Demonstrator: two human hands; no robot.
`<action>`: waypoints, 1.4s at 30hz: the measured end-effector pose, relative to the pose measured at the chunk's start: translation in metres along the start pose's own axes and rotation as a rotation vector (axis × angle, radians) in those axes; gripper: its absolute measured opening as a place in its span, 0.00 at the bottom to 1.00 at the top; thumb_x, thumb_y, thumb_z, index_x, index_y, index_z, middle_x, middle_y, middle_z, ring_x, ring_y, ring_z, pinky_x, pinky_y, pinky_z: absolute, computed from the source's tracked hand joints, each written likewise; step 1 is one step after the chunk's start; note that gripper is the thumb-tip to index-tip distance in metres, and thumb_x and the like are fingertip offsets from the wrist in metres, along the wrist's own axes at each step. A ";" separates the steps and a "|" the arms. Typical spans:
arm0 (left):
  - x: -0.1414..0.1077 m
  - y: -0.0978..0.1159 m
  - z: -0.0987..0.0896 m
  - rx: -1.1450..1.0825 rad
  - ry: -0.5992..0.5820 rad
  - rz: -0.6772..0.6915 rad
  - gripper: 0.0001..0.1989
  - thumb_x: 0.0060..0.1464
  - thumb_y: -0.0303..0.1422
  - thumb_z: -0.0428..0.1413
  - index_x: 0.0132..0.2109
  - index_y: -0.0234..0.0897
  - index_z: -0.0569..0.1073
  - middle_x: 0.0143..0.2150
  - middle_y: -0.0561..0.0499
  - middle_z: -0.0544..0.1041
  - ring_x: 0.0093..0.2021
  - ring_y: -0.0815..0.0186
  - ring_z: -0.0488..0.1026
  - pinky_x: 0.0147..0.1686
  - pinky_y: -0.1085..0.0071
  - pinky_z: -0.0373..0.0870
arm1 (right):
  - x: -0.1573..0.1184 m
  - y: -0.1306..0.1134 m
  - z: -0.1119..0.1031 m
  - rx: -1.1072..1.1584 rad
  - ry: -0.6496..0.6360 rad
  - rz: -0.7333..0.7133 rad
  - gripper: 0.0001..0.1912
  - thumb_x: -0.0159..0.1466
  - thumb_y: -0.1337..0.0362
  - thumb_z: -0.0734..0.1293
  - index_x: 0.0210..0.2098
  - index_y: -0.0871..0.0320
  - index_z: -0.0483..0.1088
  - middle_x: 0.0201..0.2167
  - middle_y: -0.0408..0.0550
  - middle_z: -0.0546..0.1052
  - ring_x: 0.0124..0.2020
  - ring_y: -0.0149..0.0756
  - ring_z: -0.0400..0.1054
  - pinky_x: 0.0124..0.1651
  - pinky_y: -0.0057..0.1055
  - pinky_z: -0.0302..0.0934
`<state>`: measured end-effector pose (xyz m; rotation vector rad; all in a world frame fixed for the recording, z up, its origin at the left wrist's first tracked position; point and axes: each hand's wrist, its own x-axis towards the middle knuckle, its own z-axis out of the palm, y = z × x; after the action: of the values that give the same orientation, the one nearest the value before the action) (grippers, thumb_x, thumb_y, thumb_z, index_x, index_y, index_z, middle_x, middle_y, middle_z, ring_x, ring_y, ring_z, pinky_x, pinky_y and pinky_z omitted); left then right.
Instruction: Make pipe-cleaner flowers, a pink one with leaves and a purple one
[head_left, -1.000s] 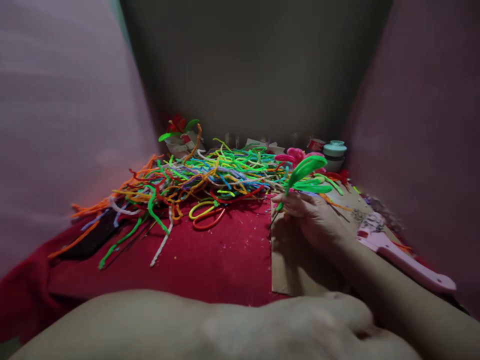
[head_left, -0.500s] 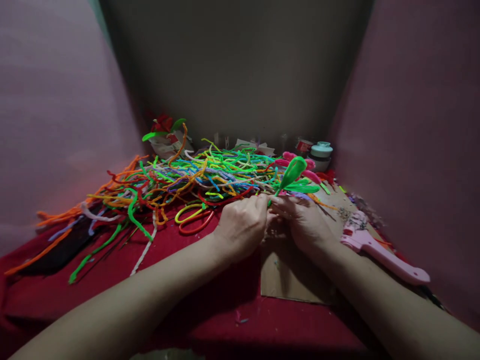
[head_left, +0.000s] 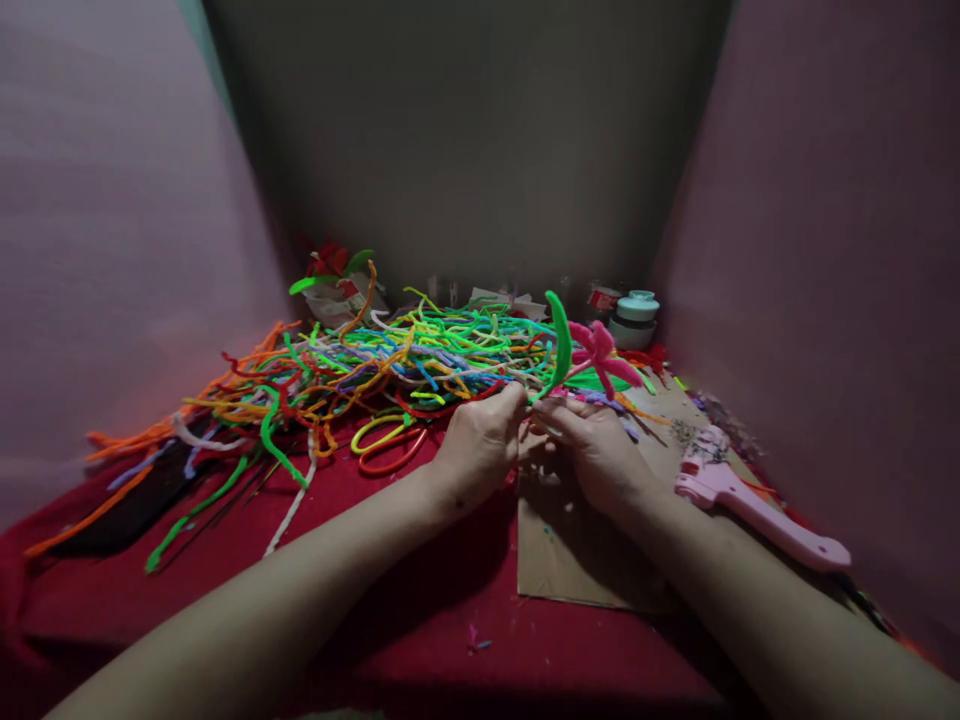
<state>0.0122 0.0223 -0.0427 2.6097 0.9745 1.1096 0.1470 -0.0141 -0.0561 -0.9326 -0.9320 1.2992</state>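
Observation:
My left hand (head_left: pixel 484 440) and my right hand (head_left: pixel 596 445) meet over the near edge of the cardboard, fingers pinched close together. Between their fingertips is the stem of a green pipe-cleaner leaf (head_left: pixel 559 340), which stands upright and curves a little. Just behind it, a pink pipe-cleaner flower (head_left: pixel 598 355) shows to the right, with more green beside its stem. Whether the flower is also held or lies on the table I cannot tell. My fingers hide the lower end of the leaf's stem.
A big tangle of coloured pipe cleaners (head_left: pixel 420 345) covers the table's back left. Scissors (head_left: pixel 390 445) with yellow and red handles lie left of my hands. A pink tool (head_left: pixel 765 510) rests on the right of the cardboard (head_left: pixel 570 560). Behind stands a jar (head_left: pixel 635 318).
The green leaf has turned from a broad, right-leaning loop to a narrow, upright side view. More of the pink flower shows behind it. Both hands keep their pinch at nearly the same place.

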 end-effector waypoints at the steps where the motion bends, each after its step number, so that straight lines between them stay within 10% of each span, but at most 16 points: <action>1: 0.000 0.000 0.000 -0.083 0.004 -0.050 0.06 0.56 0.27 0.46 0.30 0.38 0.63 0.22 0.57 0.64 0.21 0.73 0.60 0.25 0.77 0.58 | 0.000 0.000 0.000 0.009 -0.006 0.000 0.13 0.51 0.57 0.70 0.21 0.58 0.66 0.14 0.36 0.63 0.16 0.26 0.55 0.24 0.28 0.51; 19: 0.000 0.003 -0.007 -1.443 -0.301 -0.671 0.09 0.52 0.35 0.58 0.35 0.35 0.68 0.18 0.61 0.61 0.13 0.82 0.45 0.15 0.82 0.42 | 0.007 0.004 -0.005 0.027 -0.118 -0.122 0.09 0.53 0.61 0.70 0.33 0.57 0.77 0.25 0.43 0.74 0.26 0.31 0.63 0.32 0.30 0.57; 23: -0.001 0.006 -0.007 -1.284 -0.307 -0.593 0.08 0.56 0.36 0.54 0.39 0.35 0.69 0.18 0.60 0.61 0.14 0.79 0.50 0.15 0.81 0.49 | 0.006 0.004 -0.004 0.071 -0.082 -0.127 0.09 0.53 0.63 0.70 0.33 0.57 0.77 0.26 0.44 0.75 0.26 0.31 0.64 0.32 0.30 0.58; 30: -0.014 0.003 0.005 -0.345 0.032 -0.155 0.03 0.54 0.29 0.51 0.36 0.37 0.70 0.26 0.55 0.72 0.25 0.72 0.69 0.28 0.77 0.64 | -0.001 -0.001 0.000 -0.010 0.061 -0.149 0.07 0.49 0.61 0.73 0.28 0.56 0.77 0.23 0.41 0.74 0.24 0.29 0.64 0.29 0.29 0.59; 42: -0.005 0.004 -0.004 -1.141 -0.190 -0.547 0.09 0.55 0.35 0.54 0.31 0.34 0.68 0.21 0.56 0.71 0.15 0.74 0.66 0.12 0.80 0.62 | -0.001 -0.002 -0.001 -0.037 -0.170 -0.150 0.12 0.57 0.57 0.67 0.36 0.57 0.76 0.19 0.43 0.73 0.25 0.35 0.67 0.31 0.34 0.62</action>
<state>0.0088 0.0155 -0.0415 1.3861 0.6348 0.8508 0.1483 -0.0150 -0.0548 -0.7737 -1.1396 1.2498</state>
